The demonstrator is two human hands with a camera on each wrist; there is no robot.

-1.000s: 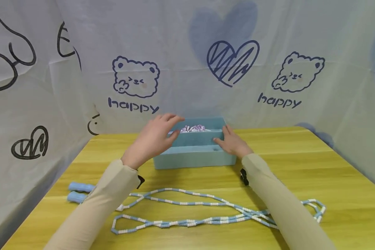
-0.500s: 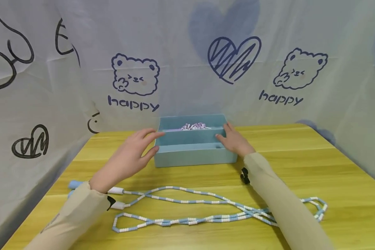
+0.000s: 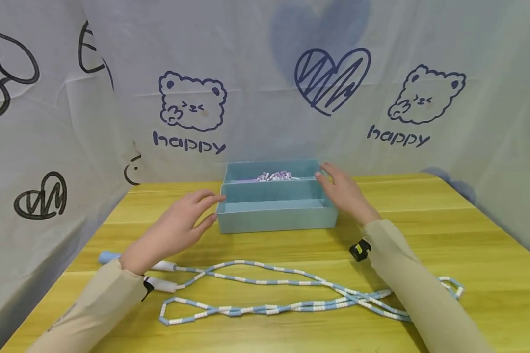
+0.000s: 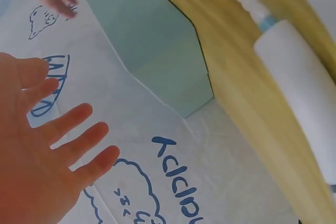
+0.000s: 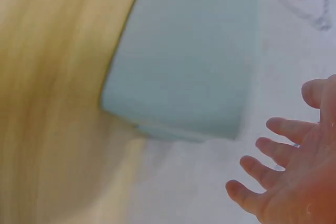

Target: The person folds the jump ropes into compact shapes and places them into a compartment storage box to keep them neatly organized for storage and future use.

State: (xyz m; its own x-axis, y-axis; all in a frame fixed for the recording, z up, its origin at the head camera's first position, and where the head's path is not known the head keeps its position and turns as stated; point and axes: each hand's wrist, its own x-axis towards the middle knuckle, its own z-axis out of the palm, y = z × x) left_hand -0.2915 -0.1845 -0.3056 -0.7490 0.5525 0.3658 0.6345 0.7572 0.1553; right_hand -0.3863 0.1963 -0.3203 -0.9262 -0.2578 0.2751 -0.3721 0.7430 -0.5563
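Note:
A light blue box [image 3: 276, 221] with two long compartments stands at the back of the table. Purple and white beads [image 3: 275, 176] lie in its rear compartment; the front one shows only its bare floor. My left hand [image 3: 176, 225] is at the box's left end, fingers loosely extended, and in the left wrist view they are spread. At the right end is my right hand [image 3: 346, 193]; the right wrist view shows its fingers [image 5: 275, 150] apart from the box wall. Nearer me lies a blue and white beaded skipping rope [image 3: 265, 283], its handles [image 3: 163, 285] partly hidden by my left forearm.
The wooden table [image 3: 406, 211] reaches back to a white cloth [image 3: 256, 117] printed with bears and hearts. More of this cloth hangs along the left and right sides. My right sleeve [image 3: 428, 289] passes over part of the rope.
My left hand has come down and left from above the box to its left end. The right hand has shifted slightly right, off the front compartment's corner. The rope lies still.

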